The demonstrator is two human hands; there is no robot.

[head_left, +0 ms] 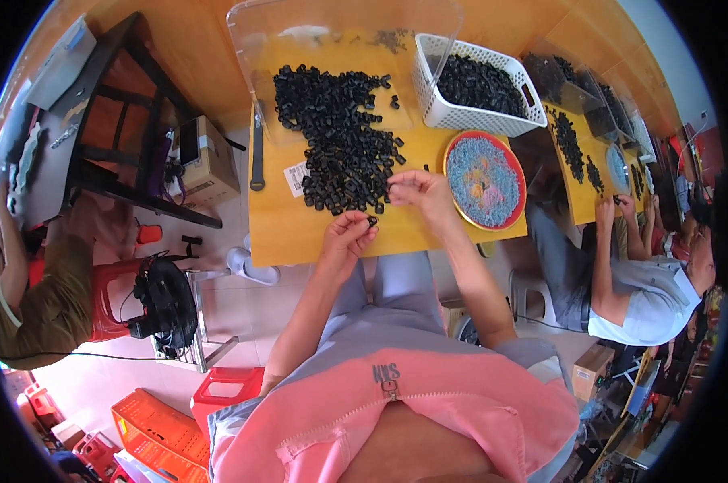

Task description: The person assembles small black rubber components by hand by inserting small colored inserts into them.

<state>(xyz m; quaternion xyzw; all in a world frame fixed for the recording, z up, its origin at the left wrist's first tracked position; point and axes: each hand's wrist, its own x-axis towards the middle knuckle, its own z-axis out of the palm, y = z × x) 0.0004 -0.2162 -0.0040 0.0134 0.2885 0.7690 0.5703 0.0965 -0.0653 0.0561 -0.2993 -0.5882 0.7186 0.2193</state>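
Note:
My left hand [348,240] is closed in a pinch on a small black plastic part [372,221], just in front of the table's pile. To its right and a little farther off, my right hand [423,196] has thumb and fingers pressed together at the pile's edge. Whatever they hold, if anything, is too small to make out. A large heap of black plastic parts [340,137] spreads over the yellow table [291,241]. Right of my right hand, a round red-rimmed tray [519,177] holds many tiny blue-grey pieces, with some yellow and pink ones among them.
A white perforated basket [481,121] full of black parts stands at the back right. Behind the heap is a clear plastic bin [348,48]; a black strap [257,153] lies at the left edge. People sit working on both sides. An orange crate [155,435] is on the floor.

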